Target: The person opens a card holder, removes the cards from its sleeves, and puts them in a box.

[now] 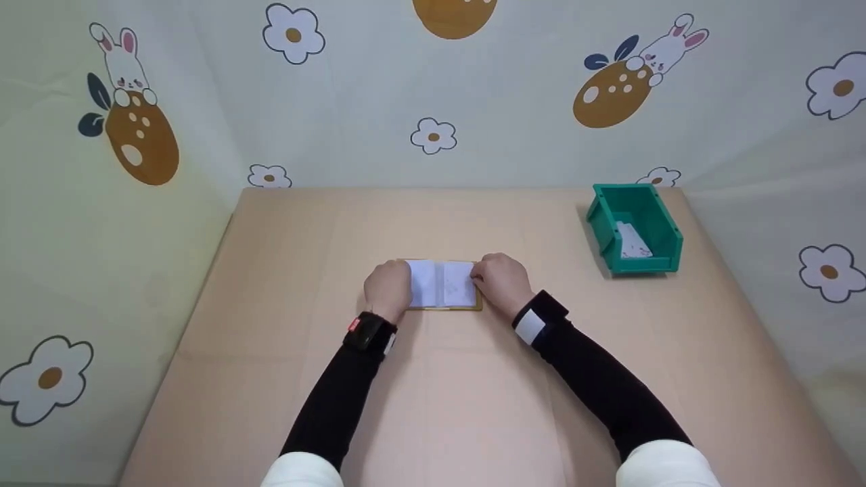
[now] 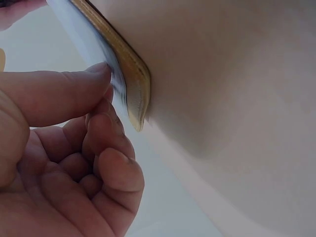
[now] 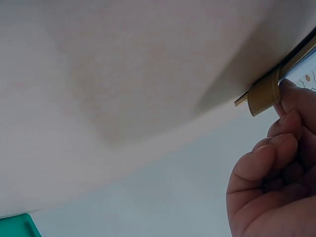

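Note:
A small booklet point(image 1: 440, 284) with a tan, leather-like stitched cover lies open on the table, its pale, slightly glossy pages facing up. At its left side, my left hand point(image 1: 388, 289) pinches the page edge between thumb and fingers; the left wrist view shows the thumb point(image 2: 74, 91) on the pages beside the cover corner point(image 2: 136, 91). My right hand point(image 1: 504, 281) pinches the opposite edge. A short tan strap point(image 3: 265, 93) juts out by the right fingertips in the right wrist view, where part of a page with small drawn marks shows.
A green plastic bin point(image 1: 666, 262) stands at the table's back right, with white cards point(image 1: 633, 241) bearing small reddish marks inside. The table point(image 1: 284, 284) has a beige cover. A curtain point(image 1: 365, 88) printed with rabbits and flowers rises behind and at both sides.

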Tool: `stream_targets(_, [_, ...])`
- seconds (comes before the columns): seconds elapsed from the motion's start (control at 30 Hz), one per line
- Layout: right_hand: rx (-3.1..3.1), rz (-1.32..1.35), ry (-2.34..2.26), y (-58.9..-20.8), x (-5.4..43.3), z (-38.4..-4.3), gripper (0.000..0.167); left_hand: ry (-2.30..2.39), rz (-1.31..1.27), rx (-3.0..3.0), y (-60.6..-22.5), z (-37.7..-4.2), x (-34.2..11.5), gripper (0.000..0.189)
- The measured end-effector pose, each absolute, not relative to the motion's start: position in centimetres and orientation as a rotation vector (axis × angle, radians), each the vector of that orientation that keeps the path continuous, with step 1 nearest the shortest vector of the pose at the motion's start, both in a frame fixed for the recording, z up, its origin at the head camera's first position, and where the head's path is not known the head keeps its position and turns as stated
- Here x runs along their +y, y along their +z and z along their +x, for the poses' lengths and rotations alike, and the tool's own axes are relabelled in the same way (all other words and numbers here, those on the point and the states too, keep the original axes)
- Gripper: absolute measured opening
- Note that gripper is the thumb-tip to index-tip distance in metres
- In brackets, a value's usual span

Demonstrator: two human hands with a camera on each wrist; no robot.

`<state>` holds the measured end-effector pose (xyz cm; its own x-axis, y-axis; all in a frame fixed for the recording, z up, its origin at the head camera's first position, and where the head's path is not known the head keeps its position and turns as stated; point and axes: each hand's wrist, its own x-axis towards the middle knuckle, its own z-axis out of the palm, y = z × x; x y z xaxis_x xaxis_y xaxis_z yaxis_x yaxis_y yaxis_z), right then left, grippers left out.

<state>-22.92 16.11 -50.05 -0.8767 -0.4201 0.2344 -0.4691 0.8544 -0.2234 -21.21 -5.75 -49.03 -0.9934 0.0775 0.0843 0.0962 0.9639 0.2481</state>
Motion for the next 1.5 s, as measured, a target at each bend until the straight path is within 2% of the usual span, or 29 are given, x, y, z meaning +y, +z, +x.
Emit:
stream_targets(0.3, [-2.782, 0.794, 0.244, -50.3, 16.1, -23.0, 0.004, -0.4, -0.137, -3.016, -49.1, -21.1, -5.8, 0.013])
stream_targets(0.6, [-2.671, 0.903, 0.099, -50.5, 15.9, -23.1, 0.015, -0.402, -0.131, -3.028, -49.2, -21.1, -5.8, 0.014])
stream_targets(0.9, [-2.694, 0.926, 0.181, -50.6, 15.4, -23.1, 0.017, -0.401, -0.13, -3.022, -49.2, -21.1, -5.7, 0.016])
stream_targets(1.5, [-2.8, 0.898, 0.384, -50.7, 14.1, -23.6, 0.009, -0.424, -0.135, -3.024, -49.3, -21.2, -5.8, 0.014])
